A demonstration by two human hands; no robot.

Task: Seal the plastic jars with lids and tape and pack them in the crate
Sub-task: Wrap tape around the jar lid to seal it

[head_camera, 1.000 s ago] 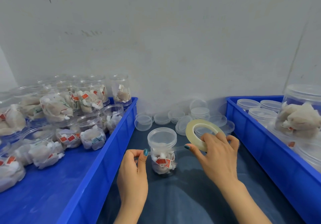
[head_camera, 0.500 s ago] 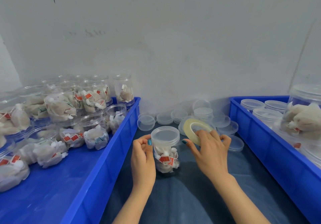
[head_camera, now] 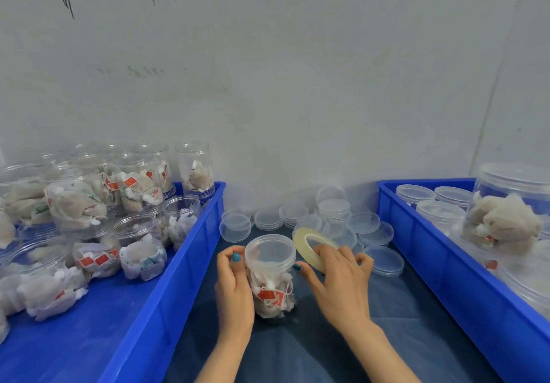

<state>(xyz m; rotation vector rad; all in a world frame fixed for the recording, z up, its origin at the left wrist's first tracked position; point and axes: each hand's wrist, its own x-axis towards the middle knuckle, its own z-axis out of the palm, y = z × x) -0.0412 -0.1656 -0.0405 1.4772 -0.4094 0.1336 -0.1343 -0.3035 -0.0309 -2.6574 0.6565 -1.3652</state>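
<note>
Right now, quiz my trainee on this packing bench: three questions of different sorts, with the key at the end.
1. True or false: the jar beside the left hand already has its lid on.
2. What does the right hand hold? A scissors; B the tape roll; C a marker.
3. Fill in: the lidded jars stand in the blue crate on the person's ____ side.
Key: 1 true; 2 B; 3 right.
</note>
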